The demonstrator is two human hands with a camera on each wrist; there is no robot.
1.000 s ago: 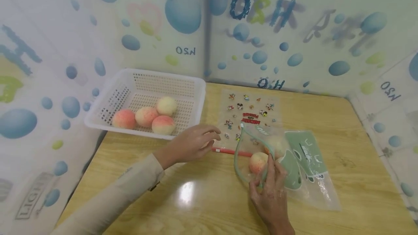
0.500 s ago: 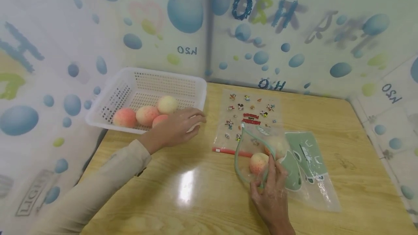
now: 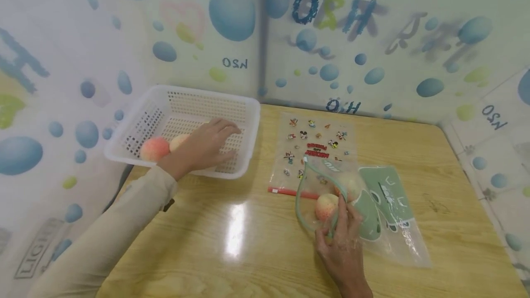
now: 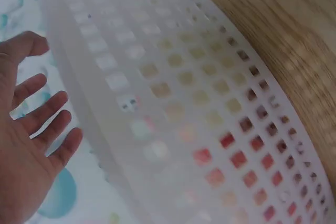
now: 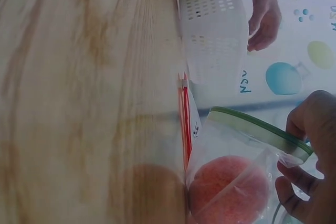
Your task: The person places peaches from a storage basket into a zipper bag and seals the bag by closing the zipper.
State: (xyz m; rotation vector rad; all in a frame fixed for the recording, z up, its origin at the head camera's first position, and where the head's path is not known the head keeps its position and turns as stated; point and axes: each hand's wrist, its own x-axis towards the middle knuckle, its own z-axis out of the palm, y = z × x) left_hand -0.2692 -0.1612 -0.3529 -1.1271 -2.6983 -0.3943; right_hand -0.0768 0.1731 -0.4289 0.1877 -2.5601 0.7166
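Observation:
My left hand is over the white perforated basket, fingers relaxed and spread, holding nothing. Under and beside it lie peaches, a red one and a paler one partly covered by the hand; others are hidden. In the left wrist view the hand shows above the basket rim. With thumb and fingers my right hand pinches the green rim of a clear zip bag, its mouth spread. Two peaches sit inside, one near the mouth and another behind it.
A second clear zip bag with cartoon prints and a red slider strip lies flat, partly under the green bag. All stand on a wooden table. Patterned walls enclose its back and sides.
My left hand has moved left and away from me, from beside the green bag to over the basket. The right hand and the bag have stayed in place.

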